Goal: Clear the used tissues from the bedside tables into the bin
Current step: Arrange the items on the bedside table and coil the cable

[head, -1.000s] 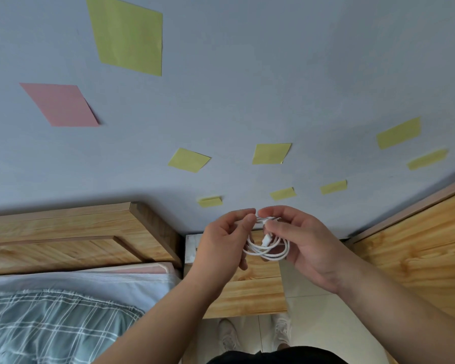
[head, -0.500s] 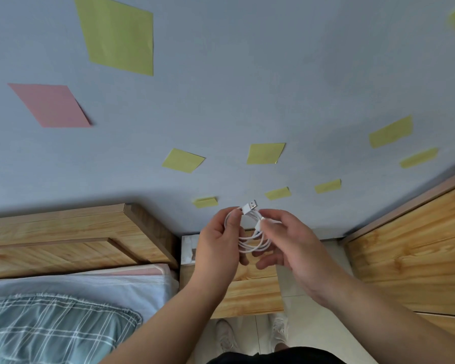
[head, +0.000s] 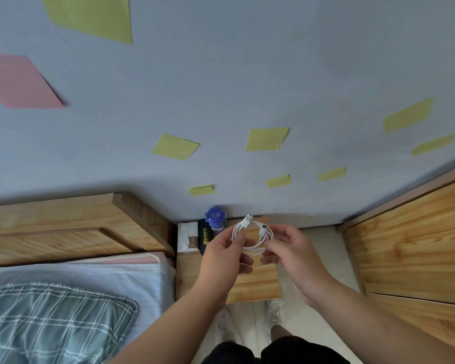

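No used tissue is visible anywhere on the bedside table (head: pixel 250 282) at lower centre of the frame, and no bin shows either, so the task's own objects cannot be located from here. What both hands are busy with instead is a coiled white USB cable (head: pixel 252 237), held above the table top. The left hand (head: pixel 225 254) pinches the coil's left side between thumb and fingers; the right hand (head: pixel 290 248) is closed lightly on the right side, near the small connector. Compared with a second ago the coil is looser and wider, the USB-A plug now sticks up free at the top, and the hands have drawn slightly apart and lowered. The view has also dipped, so the back of the table is now exposed: a blue-capped bottle (head: pixel 215 219), a dark packet (head: pixel 205 237) beside it and a white box (head: pixel 187 236) at the table's left rear corner, next to the wooden headboard (head: pixel 63 227). Judgement: this is tidying the cable, a side step; tissue clearing is not advanced by it. The bed with its checked pillow (head: pixel 50 319) fills lower left, a wooden wardrobe (head: pixel 415 245) stands right, and yellow sticky notes (head: pixel 267 139) dot the wall.
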A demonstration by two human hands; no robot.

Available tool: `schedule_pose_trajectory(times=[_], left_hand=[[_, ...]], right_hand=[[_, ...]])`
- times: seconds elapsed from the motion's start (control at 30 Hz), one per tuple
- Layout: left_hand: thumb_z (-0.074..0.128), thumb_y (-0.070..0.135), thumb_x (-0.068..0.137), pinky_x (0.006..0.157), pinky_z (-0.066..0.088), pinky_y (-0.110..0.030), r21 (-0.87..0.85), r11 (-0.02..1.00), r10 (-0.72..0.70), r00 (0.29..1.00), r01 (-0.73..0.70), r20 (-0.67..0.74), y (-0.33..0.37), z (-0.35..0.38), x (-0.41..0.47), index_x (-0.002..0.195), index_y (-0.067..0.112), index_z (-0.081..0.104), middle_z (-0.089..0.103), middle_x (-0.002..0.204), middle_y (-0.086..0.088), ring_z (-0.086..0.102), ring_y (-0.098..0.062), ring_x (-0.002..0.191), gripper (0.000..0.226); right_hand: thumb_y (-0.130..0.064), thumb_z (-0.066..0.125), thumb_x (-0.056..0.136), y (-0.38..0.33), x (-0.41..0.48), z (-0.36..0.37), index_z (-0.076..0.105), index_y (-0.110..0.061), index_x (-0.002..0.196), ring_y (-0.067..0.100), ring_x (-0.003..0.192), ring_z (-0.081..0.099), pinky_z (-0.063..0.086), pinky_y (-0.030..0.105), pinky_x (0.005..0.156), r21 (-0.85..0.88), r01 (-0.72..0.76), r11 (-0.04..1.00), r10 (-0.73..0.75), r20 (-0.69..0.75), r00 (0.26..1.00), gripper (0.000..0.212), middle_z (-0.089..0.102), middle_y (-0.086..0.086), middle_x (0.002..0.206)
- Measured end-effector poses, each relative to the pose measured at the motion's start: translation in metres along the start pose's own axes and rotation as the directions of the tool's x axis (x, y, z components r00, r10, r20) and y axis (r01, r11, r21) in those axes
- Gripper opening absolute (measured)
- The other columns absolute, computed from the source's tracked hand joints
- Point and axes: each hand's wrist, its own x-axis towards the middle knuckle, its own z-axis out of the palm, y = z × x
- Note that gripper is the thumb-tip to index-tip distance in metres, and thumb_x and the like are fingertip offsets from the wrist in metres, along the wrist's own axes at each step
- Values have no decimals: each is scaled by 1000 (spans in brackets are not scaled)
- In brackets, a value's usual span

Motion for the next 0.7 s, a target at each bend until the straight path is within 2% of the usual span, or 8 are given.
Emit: schedule_pose_trajectory(times=[0.13,0.2,0.3,0.43,0.5,0.57,0.7], left_hand=[[59,23,108,67,64,-30,-51,994,-103,994,101,-43,-52,8,33,118,27,70,83,101,-1,71,-12,66,15],[63,21,105,66,65,-30,-54,987,-152,985,149,-76,-86,13,55,116,23,65,83,98,-3,74,-14,66,12],[65,22,104,67,67,-31,-54,970,-242,962,237,-125,-136,20,94,110,21,66,82,89,-2,79,-16,69,7],[53,26,106,71,67,-33,-1,946,-317,930,323,-187,-198,18,153,107,19,70,78,93,-2,76,-15,73,19],[48,25,108,78,66,-40,48,937,-328,919,346,-221,-223,13,186,111,19,72,74,94,-3,70,-17,74,25],[49,23,109,80,66,-41,71,935,-320,912,348,-258,-244,5,217,114,20,74,70,87,-1,66,-16,71,26],[61,19,104,78,67,-41,56,937,-305,887,344,-347,-282,-14,269,84,30,75,71,72,4,67,-13,61,26]], right_hand=[[-16,84,82,52,33,2,73,-30,109,21,76,79,64,39,76,-28,-102,994,100,-72,992,31,82,-1,93],[-11,82,85,81,54,0,72,-31,110,19,75,79,63,31,67,-48,-153,987,148,-106,983,33,80,3,89],[-4,76,87,126,96,-1,68,-29,114,18,70,79,58,20,57,-86,-213,973,199,-148,969,38,77,6,96],[-4,73,86,181,158,2,65,-27,123,20,73,77,51,13,49,-186,-232,955,196,-193,962,45,74,4,99],[-4,76,85,207,191,4,64,-21,123,19,74,76,53,16,51,-212,-230,950,186,-211,960,43,74,5,100],[-4,80,84,232,224,9,64,-15,117,21,79,76,58,24,60,-242,-228,943,176,-217,960,38,74,6,102],[-7,83,83,277,281,26,64,-17,109,18,83,73,66,40,77,-303,-202,931,139,-218,966,34,70,3,101]])
